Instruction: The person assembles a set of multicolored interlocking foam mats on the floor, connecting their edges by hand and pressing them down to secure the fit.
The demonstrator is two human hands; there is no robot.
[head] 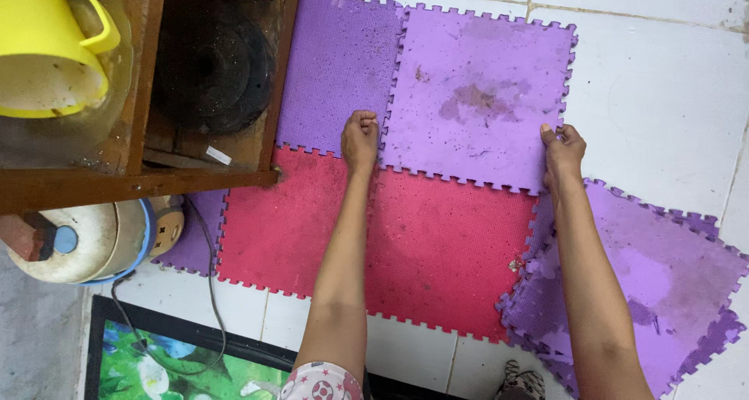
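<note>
Looking straight down on a white tiled floor [663, 80] covered in foam puzzle mats. Crowding the upper left is a wooden shelf [140, 178], a yellow jug [47, 49] on top, dark round weight plates [214, 72] in its open bay. Below it sits a round white appliance [86, 240] with a grey cord [211, 291] trailing down over a framed flower picture [172, 361] lying on the floor. The shelf overhangs the dark purple mat [335, 65] at its left edge.

Now the action: the light purple mat [480, 96] lies flat at top centre, roughly square, its toothed edges running square with the tile lines, stained in the middle. The left hand [360, 139] is closed in a fist, pressing the seam where this mat meets the dark purple one, grip clenched on the edge. The right hand [563, 150] pinches the mat's lower right corner, fingers curled round the edge.

Below, two red mats [437, 252] lock along its lower edge. To the right, a loose stack of purple mats [663, 283] lies skewed, rotated off the grid, partly under the right forearm.

Hard to tell: how many mats are in that stack, and whether the left fingers are actually under the edge. The jug, picture and stack are all cut off by the frame.
</note>
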